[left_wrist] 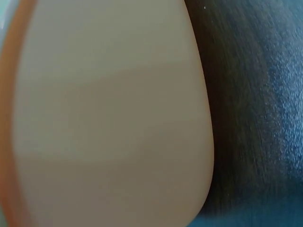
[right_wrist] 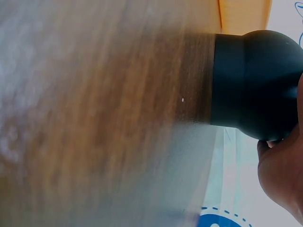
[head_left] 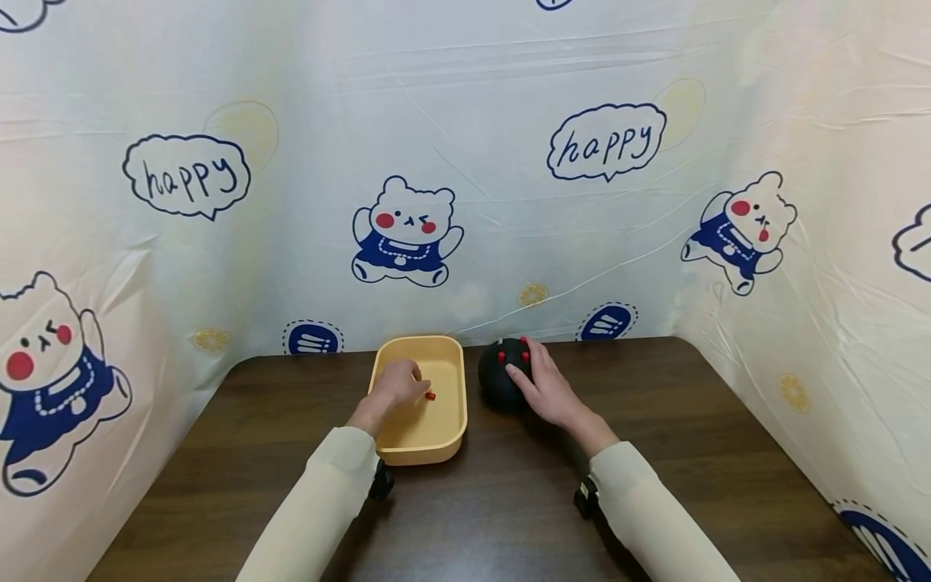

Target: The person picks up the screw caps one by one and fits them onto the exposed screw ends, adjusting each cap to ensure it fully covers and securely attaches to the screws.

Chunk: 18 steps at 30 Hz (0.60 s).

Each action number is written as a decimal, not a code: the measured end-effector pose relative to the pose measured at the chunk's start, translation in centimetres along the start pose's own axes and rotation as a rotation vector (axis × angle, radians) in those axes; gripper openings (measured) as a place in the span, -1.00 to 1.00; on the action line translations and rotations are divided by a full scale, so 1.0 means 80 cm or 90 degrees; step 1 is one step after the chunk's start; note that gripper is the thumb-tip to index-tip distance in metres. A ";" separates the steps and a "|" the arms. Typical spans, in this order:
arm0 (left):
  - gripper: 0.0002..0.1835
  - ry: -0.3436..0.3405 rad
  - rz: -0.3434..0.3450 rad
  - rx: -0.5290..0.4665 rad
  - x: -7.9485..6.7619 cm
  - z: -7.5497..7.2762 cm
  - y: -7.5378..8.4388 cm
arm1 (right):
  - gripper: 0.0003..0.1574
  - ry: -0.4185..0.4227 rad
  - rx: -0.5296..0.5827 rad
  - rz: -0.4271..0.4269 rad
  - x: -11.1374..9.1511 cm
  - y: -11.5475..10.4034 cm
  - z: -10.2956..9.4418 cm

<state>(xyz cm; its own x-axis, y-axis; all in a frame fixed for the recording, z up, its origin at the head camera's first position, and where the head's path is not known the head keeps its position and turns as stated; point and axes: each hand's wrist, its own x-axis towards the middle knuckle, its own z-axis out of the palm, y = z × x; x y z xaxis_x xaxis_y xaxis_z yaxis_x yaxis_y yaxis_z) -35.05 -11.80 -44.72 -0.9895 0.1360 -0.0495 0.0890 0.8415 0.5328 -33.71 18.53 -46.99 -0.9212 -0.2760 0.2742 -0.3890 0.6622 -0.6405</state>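
My left hand [head_left: 393, 388] reaches down into a yellow tray [head_left: 454, 453], its fingers bent. A small red piece [head_left: 431, 396] is at its fingertips in the tray; whether they pinch it cannot be made out. To the right of the tray stands a black round-bodied object [head_left: 499, 386] with small red knobs on top. My right hand [head_left: 551, 392] holds its right side, thumb in front and fingers toward the back. In the right wrist view, the black object [right_wrist: 265, 85] has a rounded body on a cylindrical base. The left wrist view shows the tray's wall [left_wrist: 113, 113], not the fingers.
Both things stand near the back of a dark wooden table [head_left: 502, 517]. A white printed cloth [head_left: 494, 162] hangs close behind the table and along both sides. Black wrist devices sit under both cuffs.
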 end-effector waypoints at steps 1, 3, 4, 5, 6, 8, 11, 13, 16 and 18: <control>-0.78 -0.001 -0.002 -0.003 0.000 0.000 0.000 | -0.04 0.000 0.000 -0.001 0.000 0.000 0.000; -0.75 -0.004 -0.003 -0.007 0.000 0.001 0.001 | -0.05 0.001 0.000 -0.002 0.000 0.000 0.000; -0.73 -0.007 -0.003 -0.011 -0.001 0.001 0.001 | -0.05 0.002 -0.001 -0.002 0.000 0.000 0.000; -0.71 -0.011 -0.005 -0.016 -0.001 0.001 0.002 | -0.05 0.002 0.000 -0.002 0.000 0.000 0.000; -0.70 -0.013 -0.008 -0.017 -0.001 0.002 0.003 | -0.05 0.002 0.000 -0.002 0.000 0.001 0.001; -0.68 -0.019 -0.016 -0.019 0.000 0.004 0.004 | -0.04 0.001 0.001 0.000 0.000 0.001 0.001; -0.66 -0.024 -0.031 -0.022 0.003 0.008 0.004 | -0.03 0.000 0.003 0.001 0.000 0.002 0.001; -0.67 -0.022 -0.035 -0.024 0.005 0.011 0.004 | -0.04 0.000 0.004 0.001 0.000 0.002 0.001; -0.74 -0.019 -0.036 -0.033 0.006 0.014 0.006 | -0.05 0.001 0.001 0.001 0.000 0.003 0.001; -0.78 -0.015 -0.032 -0.036 0.006 0.015 0.007 | -0.06 0.001 0.000 0.000 0.000 0.003 0.001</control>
<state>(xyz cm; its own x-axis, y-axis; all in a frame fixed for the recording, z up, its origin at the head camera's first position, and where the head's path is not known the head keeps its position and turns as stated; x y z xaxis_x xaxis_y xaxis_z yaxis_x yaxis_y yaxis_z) -35.32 -10.65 -45.42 -0.9895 0.1071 -0.0975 0.0317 0.8170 0.5758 -33.84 18.65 -47.21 -0.9213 -0.2750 0.2751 -0.3889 0.6625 -0.6402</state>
